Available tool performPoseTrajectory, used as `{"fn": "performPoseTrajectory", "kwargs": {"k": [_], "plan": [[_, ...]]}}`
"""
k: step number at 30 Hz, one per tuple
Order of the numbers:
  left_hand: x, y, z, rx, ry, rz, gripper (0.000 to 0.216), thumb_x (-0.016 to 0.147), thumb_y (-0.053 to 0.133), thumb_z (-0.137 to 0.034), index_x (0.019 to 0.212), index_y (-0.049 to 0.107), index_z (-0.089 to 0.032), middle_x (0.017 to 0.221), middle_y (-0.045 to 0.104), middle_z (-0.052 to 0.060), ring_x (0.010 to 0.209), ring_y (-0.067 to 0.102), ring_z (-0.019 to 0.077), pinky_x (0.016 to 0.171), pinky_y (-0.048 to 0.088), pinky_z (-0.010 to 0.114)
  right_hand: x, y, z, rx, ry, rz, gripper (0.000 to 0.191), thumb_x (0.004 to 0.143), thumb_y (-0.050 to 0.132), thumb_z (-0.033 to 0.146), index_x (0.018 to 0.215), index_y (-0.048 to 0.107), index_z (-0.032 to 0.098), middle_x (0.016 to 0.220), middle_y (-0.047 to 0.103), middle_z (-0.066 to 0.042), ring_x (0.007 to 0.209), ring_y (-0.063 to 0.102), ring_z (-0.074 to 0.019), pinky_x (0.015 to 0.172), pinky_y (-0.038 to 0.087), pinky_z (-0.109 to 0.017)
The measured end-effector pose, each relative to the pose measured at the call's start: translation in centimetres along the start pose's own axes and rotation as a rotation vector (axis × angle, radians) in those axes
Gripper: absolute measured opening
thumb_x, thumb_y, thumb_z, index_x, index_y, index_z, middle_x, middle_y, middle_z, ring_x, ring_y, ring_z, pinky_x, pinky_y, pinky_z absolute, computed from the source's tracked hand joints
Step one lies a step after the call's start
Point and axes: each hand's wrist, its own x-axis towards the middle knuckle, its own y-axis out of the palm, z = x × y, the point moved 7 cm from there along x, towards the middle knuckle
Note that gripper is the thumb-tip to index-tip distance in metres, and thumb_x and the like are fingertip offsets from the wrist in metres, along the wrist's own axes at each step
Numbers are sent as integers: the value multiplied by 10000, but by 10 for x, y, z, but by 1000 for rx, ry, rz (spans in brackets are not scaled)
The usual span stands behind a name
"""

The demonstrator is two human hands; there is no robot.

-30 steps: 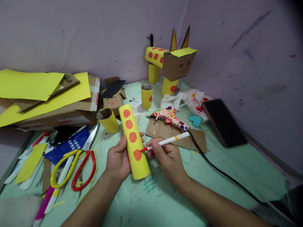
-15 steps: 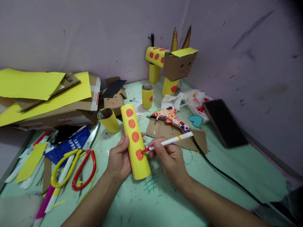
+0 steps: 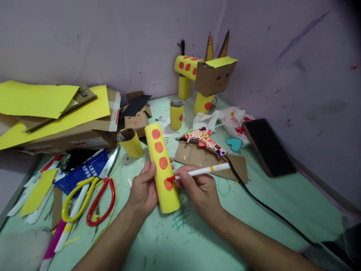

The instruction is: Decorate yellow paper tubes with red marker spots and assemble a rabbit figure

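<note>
My left hand (image 3: 143,190) is wrapped round a long yellow paper tube (image 3: 163,169) with several orange dots down its side, holding it tilted over the green table (image 3: 254,226). My right hand (image 3: 199,190) pinches a white marker (image 3: 201,171) with a red tip. The tip touches the lowest dot on the tube. Behind stands a cardboard animal figure (image 3: 204,77) with a dotted yellow body and a brown box head.
Yellow and red scissors (image 3: 90,195) lie at the left near cardboard boxes and yellow paper (image 3: 56,109). Two short yellow tubes (image 3: 130,142) stand ahead. A patterned glue gun (image 3: 204,140) with a black cord rests on cardboard. A dark phone (image 3: 267,146) leans at the right wall.
The marker tip has moved slightly across the lowest dot, and the marker lies flatter. The tube and both hands stay almost in place.
</note>
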Motion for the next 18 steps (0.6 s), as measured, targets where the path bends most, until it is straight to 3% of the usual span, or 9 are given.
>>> {"fn": "performPoseTrajectory", "kwargs": {"k": [18], "plan": [[0,0,1,-21,-31,-19,284,842,477,-173,1109,561,-123,949,713,125,750,675,223,683,567,353,-3,6,-5,15,73,105,253,812,592,395,729,673,169,618,630,-20,575,570,-136,534,468,-245]]}}
